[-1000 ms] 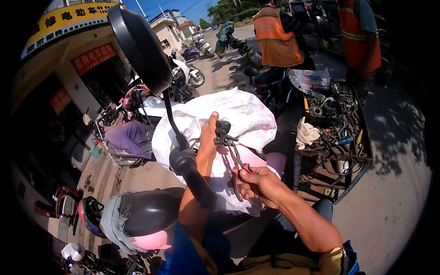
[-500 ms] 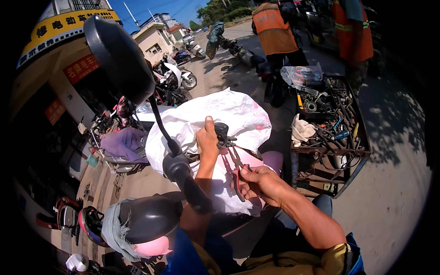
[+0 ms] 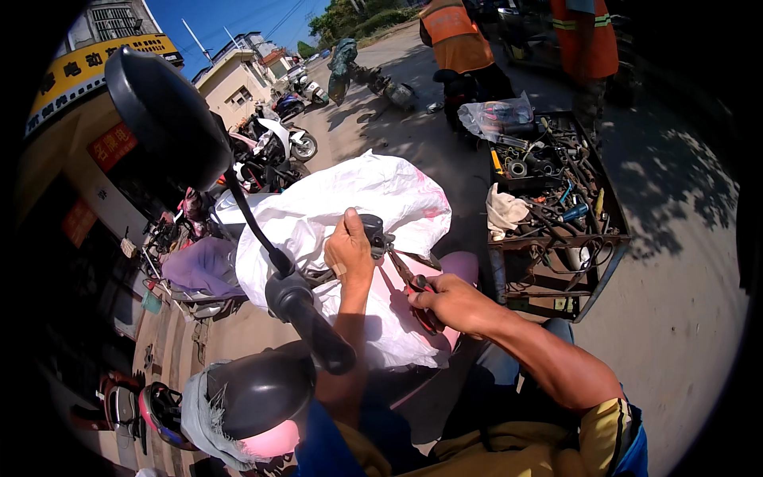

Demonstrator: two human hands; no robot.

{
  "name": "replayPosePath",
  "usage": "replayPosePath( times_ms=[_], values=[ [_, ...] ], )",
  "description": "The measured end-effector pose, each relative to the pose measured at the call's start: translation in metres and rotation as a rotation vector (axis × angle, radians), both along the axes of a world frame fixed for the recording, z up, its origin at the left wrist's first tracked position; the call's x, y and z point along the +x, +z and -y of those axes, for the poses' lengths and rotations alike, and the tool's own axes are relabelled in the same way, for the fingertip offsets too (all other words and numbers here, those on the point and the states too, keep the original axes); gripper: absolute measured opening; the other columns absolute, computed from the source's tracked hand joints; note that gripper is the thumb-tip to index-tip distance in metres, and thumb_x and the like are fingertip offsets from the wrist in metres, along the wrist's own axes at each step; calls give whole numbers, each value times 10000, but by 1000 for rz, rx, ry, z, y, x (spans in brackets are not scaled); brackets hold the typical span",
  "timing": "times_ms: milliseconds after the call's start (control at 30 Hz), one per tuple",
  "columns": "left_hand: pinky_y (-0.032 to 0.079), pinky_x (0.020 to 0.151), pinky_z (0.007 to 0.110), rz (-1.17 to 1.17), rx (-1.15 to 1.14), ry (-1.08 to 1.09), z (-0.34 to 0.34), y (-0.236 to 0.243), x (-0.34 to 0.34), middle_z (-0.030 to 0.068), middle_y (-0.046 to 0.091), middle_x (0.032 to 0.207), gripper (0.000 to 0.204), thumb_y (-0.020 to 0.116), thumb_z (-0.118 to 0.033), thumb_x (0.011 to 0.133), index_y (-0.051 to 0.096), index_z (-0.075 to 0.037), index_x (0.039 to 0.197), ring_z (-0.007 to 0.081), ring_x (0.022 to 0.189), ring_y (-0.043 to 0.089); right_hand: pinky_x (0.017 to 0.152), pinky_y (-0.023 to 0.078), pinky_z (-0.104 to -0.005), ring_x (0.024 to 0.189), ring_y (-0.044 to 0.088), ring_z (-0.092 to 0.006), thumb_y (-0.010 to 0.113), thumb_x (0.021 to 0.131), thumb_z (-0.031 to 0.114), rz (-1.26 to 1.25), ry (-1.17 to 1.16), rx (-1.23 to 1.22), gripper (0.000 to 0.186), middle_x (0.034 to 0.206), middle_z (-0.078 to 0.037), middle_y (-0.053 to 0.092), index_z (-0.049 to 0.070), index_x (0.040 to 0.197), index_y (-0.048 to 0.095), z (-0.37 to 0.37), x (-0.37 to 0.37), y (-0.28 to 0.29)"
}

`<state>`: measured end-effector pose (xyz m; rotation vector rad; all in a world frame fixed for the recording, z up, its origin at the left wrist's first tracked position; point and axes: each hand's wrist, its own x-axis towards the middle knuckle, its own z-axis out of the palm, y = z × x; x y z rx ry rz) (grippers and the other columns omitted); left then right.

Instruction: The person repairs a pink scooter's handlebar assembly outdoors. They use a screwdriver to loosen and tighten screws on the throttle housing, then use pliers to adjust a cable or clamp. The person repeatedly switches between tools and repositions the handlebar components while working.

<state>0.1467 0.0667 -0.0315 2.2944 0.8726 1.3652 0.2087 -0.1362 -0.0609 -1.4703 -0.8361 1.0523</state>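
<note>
Two hands busy. My R hand point(image 3: 457, 304) has its fingers wrapped tight round the red pliers point(image 3: 418, 286). A sec ago the handles were wide apart; now they're close, so the tips prob. pinch by the black part point(image 3: 372, 226). My L hand point(image 3: 350, 254) is right next to it, thumb up; can't tell how tight. Mirror point(image 3: 163, 119) stem's close on L, tool cart point(image 3: 612, 237) near on R; more room past my R elbow.

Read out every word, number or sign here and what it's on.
Wording withheld; here's where it stands:
Long yellow shop signboard: dark characters, smallest ones blurred.
Upper red rectangular sign: pale characters, legible.
Lower red rectangular sign: too dim.
Left orange fabric vest: too blurred.
</note>
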Motion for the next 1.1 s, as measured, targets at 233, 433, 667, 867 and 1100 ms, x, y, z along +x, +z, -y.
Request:
replayPosePath(
  times_ms=[233, 433, 667, 867, 1100],
  values=[
    [496, 604, 443, 30, 30, -19, -15, -15, 2, 140, 714, 711, 591, 427, -519, 1088, 767, -43, 1000, 340, 629, 685, 746, 523, -441, 760, 696, -304, 626, 969, 359, 305, 25, -148, 430, 778, -203, 685, -64, 909, 677, 16, 1, 40],
    [475, 606, 478, 48, 80, -5, -12, -17, 3, 184, 684, 710, 574, 435, -502, 1090, 730, -34, 936, 404, 646, 658, 750, 502, -431, 764, 664, -293, 640, 987, 392, 483, 97, -153, 447, 789, -188, 676, -52, 945, 675, 13, 12, 45],
    [471, 603, 460, 178, 108, -75, -14, -19, 0, 162, 663, 685, 537, 510, -513, 1062, 672, -29, 895, 375, 634, 651, 791, 523, -442, 850, 697, -327, 620, 1008, 375, 461, 69, -62, 441, 873, -217, 700, -62, 1041, 667, 0, 21, 24],
    [502, 561, 358, 43, -217, -291, 6, 4, -14, 106, 682, 683, 531, 734, -540, 920, 648, -20, 988, 209, 488, 631, 917, 506, -506, 1012, 681, -469, 608, 975, 308, 533, -7, -49, 432, 1008, -343, 693, -111, 1048, 683, 7, 16, 37],
    [523, 712, 423, 140, 20, -118, -11, -4, -21, 153, 691, 799, 507, 740, -490, 912, 627, -5, 1008, 292, 732, 677, 898, 503, -526, 1006, 675, -513, 606, 960, 272, 268, -124, 116, 435, 988, -368, 680, -142, 1094, 615, -18, -17, 21]
  ],
)
